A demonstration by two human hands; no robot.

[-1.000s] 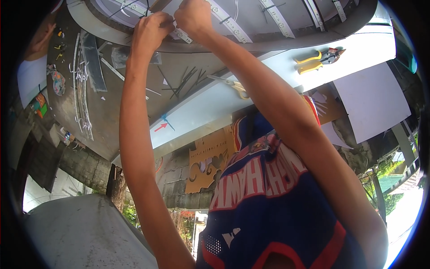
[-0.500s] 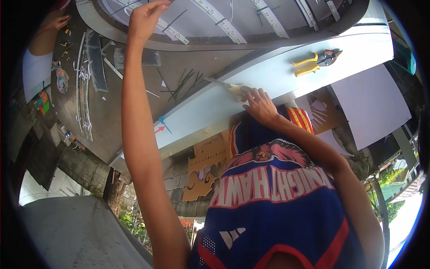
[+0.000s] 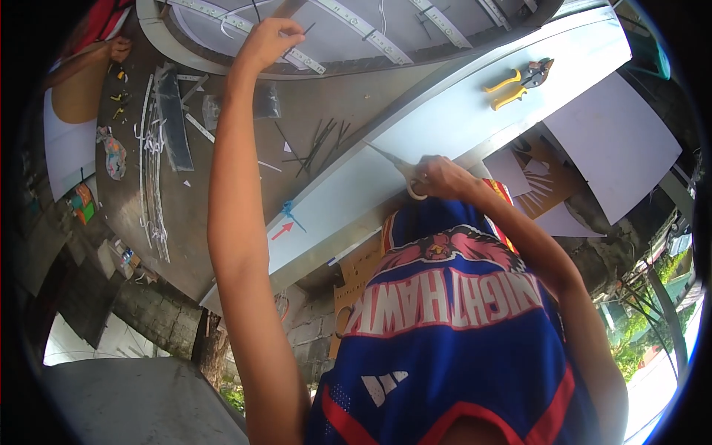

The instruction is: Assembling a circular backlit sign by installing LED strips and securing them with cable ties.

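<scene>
My right hand (image 3: 445,178) is closed around the handles of a pair of scissors (image 3: 407,169), whose blades point up and left over a pale metal strip. At the top, my left hand (image 3: 268,46) is pinched at a thin black cable tie (image 3: 309,29) beside a white LED strip (image 3: 305,61). That strip lies inside a large rounded grey-walled frame (image 3: 348,68). More LED strips (image 3: 361,28) run across the frame, with dark ties sticking up from some of them. My left fingertips partly hide the tie.
Yellow-handled snips (image 3: 519,85) lie on the pale metal strip (image 3: 334,189). Loose black ties (image 3: 319,144), a bundle of white wired strips (image 3: 153,170) and clear plastic bags (image 3: 265,100) lie on the brown table (image 3: 230,163). Another person's hand (image 3: 119,49) is at the far left.
My right hand has taken hold of the scissors and lifted them off the pale strip, toward me. My left hand has lowered slightly to the right, onto the black tie.
</scene>
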